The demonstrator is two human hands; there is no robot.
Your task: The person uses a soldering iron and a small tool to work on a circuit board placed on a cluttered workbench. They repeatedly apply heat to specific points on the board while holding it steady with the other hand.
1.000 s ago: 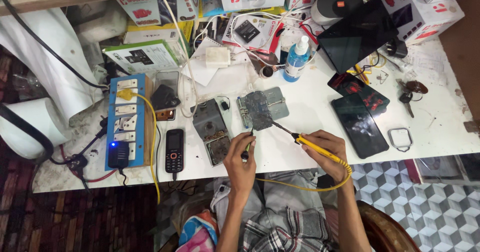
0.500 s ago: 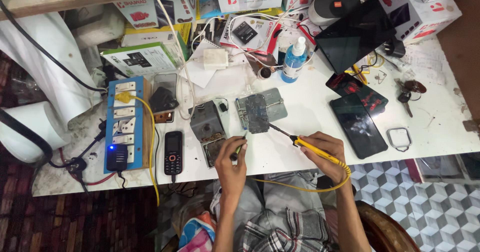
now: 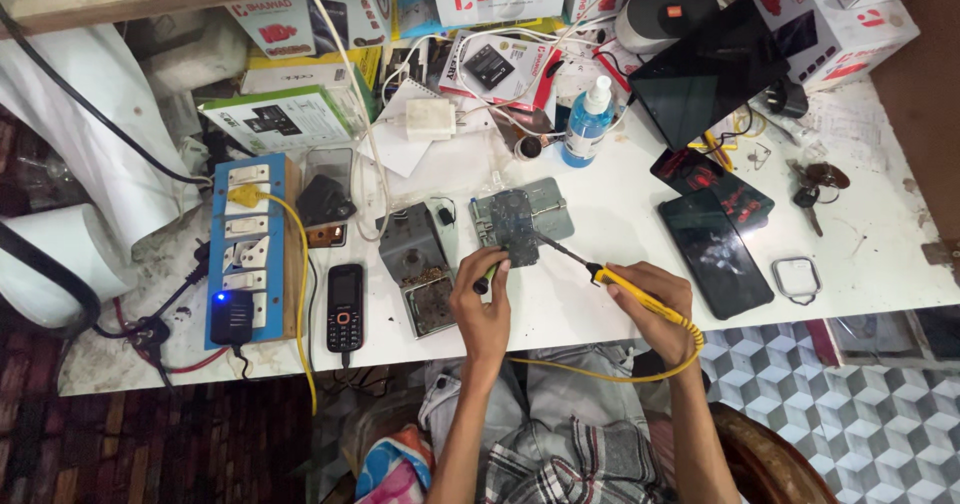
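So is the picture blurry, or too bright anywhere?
Head view: mostly sharp and evenly lit; the white table looks bright but not washed out, the black tablet shows faint sheen, the left hand and right hand cast soft shadows, and the edges curve slightly.

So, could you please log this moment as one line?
left hand: small tool on circuit board | right hand: yellow soldering iron, tip at board

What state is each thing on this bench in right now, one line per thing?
Soldering iron: held in right hand, tip on circuit board.
Circuit board: bare, lying on a grey plate.
Left hand: gripping a small dark tool.
Keypad phone: screen dark.
Switchboard: blue light on, yellow plug inserted.
Blue bottle: upright, capped.
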